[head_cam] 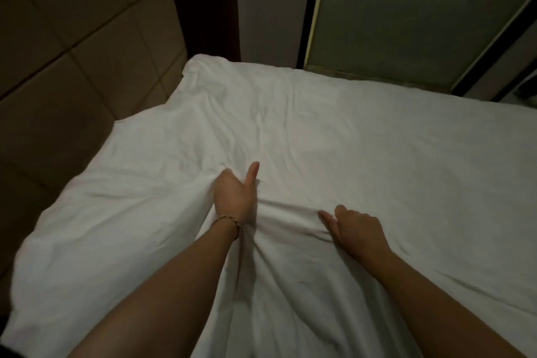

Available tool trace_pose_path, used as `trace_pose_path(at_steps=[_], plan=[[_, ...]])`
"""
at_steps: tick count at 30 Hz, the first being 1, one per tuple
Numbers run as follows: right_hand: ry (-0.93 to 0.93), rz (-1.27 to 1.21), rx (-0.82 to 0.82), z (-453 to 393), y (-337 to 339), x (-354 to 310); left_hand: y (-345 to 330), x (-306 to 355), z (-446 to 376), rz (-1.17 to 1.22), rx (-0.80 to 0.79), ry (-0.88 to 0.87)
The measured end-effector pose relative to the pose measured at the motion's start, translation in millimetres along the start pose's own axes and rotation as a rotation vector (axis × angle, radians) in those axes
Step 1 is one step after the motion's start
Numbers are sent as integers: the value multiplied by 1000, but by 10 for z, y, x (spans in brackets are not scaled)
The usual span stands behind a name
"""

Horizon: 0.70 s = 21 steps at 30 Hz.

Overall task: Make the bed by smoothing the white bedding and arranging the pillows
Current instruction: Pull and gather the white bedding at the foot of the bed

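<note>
White bedding covers the bed and fills most of the view, creased in the middle and smoother toward the right. My left hand grips a raised fold of the bedding, its fingers buried in the cloth and its thumb pointing up. A braided band circles that wrist. My right hand lies a little to the right, fingers curled and pinching a ridge of the same bedding. A bunched fold runs between the two hands toward me. A puffy white mound at the left may be a pillow under the cover; I cannot tell.
A padded brown headboard with square panels rises along the bed's left side. A dark gap and a pale wall strip stand beyond the far corner. A greenish panel with a dark frame runs along the bed's far edge.
</note>
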State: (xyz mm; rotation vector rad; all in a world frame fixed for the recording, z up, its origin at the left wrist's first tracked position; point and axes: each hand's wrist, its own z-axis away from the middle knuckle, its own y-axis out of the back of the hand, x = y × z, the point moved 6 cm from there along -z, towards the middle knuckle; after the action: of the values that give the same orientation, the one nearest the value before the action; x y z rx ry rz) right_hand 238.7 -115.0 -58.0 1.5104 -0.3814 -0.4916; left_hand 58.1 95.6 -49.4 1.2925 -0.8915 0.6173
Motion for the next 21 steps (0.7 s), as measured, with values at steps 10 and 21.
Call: trace_pose_path(at_steps=[10, 21], plan=[[-205, 31, -184, -475, -1110, -157, -880, -1193, -362, -23, -512, 187], [-42, -156, 58, 672, -886, -1147, 689, -1155, 499, -11, -60, -209]])
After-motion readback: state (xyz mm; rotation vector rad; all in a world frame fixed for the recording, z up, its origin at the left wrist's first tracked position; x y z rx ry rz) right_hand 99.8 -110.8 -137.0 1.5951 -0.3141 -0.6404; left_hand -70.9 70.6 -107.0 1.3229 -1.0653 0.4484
